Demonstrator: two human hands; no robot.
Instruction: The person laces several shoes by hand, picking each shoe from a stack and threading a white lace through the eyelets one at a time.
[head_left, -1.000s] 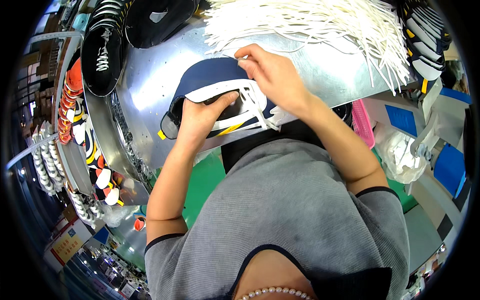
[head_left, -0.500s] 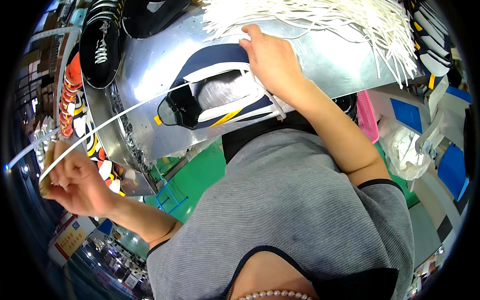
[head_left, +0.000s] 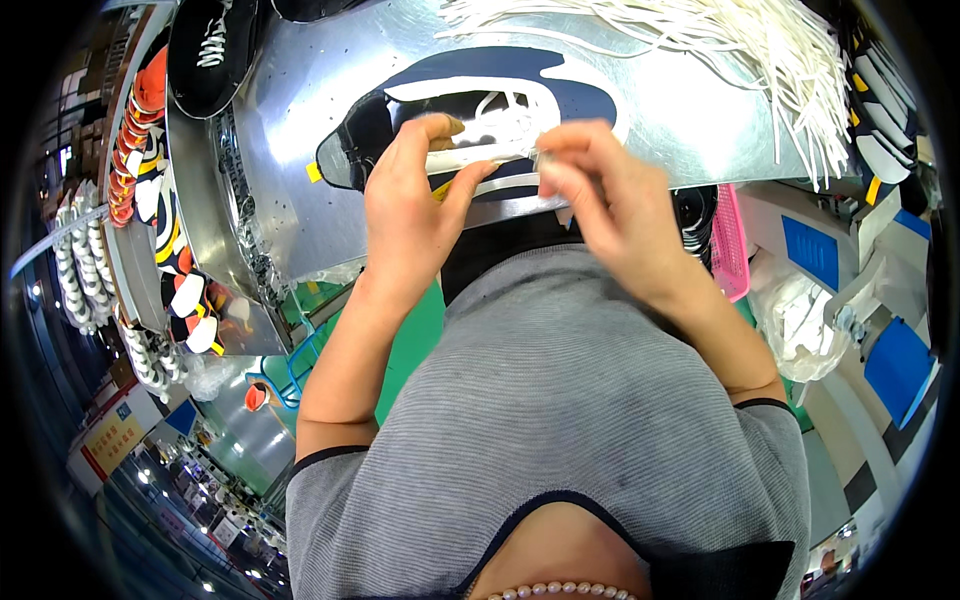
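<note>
A navy, white and black shoe upper with a yellow tab lies on the metal table. White shoelace runs through its eyelets near the white eyelet strip. With thumb and fingers, my left hand holds the near white edge of the upper's opening. My right hand, partly smeared by motion, pinches the end of the lace at the near side of the eyelets. The fingers hide part of the near side of the upper.
A heap of white laces covers the table's far right. Black shoe uppers lie at the far left, and red-and-white ones hang beyond the table's left edge. A pink basket stands below the right edge.
My left hand has come in from the far left, where it held a lace stretched out, to the upper's near edge. My right hand has moved down from the far edge to the eyelets.
</note>
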